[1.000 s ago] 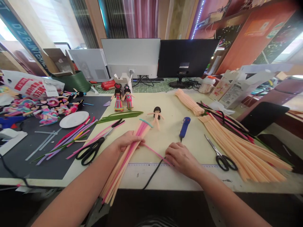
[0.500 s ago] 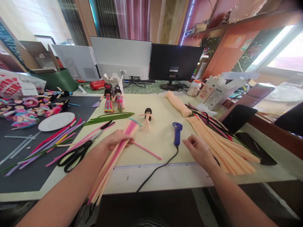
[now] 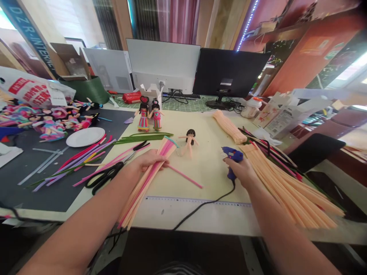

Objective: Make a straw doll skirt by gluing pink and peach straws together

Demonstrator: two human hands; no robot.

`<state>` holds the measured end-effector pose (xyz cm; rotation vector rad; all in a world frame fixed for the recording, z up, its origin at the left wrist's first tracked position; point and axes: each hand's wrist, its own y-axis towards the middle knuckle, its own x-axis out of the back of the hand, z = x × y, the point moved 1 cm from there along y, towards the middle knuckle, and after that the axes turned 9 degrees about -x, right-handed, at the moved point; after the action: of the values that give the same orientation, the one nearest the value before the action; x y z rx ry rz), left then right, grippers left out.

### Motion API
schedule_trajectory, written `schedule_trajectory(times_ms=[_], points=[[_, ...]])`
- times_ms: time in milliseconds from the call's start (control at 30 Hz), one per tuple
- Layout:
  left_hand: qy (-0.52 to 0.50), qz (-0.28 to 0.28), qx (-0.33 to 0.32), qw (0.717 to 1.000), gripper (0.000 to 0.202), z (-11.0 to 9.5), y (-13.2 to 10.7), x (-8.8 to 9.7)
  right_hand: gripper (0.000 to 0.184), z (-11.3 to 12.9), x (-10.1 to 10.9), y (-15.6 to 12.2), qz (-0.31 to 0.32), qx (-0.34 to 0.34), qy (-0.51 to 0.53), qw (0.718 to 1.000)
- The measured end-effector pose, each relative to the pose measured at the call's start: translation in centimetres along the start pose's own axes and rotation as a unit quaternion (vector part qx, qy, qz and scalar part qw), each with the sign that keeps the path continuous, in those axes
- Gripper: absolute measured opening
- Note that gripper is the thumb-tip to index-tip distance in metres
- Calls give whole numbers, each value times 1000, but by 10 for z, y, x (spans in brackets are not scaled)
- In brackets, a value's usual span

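My left hand [image 3: 153,161] is closed around a bundle of pink and peach pipe cleaners [image 3: 145,187], whose upper end carries a teal strip. A single pink pipe cleaner [image 3: 186,176] sticks out to the right from beneath that hand. My right hand [image 3: 239,168] grips a blue glue gun [image 3: 233,156] by its handle, the nozzle pointing left. Between the hands, farther back, lies a small peach doll [image 3: 190,142] with black hair. Black-handled scissors [image 3: 107,173] rest left of my left hand.
Two dressed dolls [image 3: 149,116] stand at the back. Green pipe cleaners [image 3: 143,138] lie before them. A white plate [image 3: 85,137] and coloured stems are on the left; a large peach bundle [image 3: 286,183] spreads on the right. The glue gun's cord [image 3: 197,208] crosses a ruler [image 3: 169,199].
My right hand has closed on the glue gun and lifted it, tilting its nozzle left. The left hand still holds the bundle. The whole view has shifted a little.
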<state>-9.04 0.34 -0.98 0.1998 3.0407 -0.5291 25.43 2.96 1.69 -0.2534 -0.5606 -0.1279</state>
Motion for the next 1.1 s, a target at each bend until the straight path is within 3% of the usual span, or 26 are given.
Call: schedule_trajectory(times_ms=[67, 167, 333, 433, 533, 733, 900, 1100], points=[[11, 0, -4, 1000, 40, -4, 2, -1, 29, 13, 7, -15, 39, -1, 5, 999], [11, 13, -29, 999, 38, -10, 2, -11, 29, 37, 8, -35, 184, 43, -33, 982], [4, 67, -22, 998, 33, -7, 1, -33, 64, 62, -11, -43, 339, 76, -72, 935], [38, 63, 5, 997, 31, -4, 4, -34, 68, 65, -22, -37, 390, 71, -116, 911], [75, 48, 10, 996, 29, -10, 6, -27, 69, 67, -29, -32, 416, 80, -134, 896], [132, 48, -15, 990, 25, -26, 7, -21, 67, 62, -36, -30, 427, 70, -77, 898], [80, 82, -18, 993, 28, -20, 5, -36, 69, 56, -34, -31, 440, 59, -51, 895], [90, 76, 12, 993, 26, -10, 6, -40, 70, 54, -31, -32, 466, 60, -58, 881]])
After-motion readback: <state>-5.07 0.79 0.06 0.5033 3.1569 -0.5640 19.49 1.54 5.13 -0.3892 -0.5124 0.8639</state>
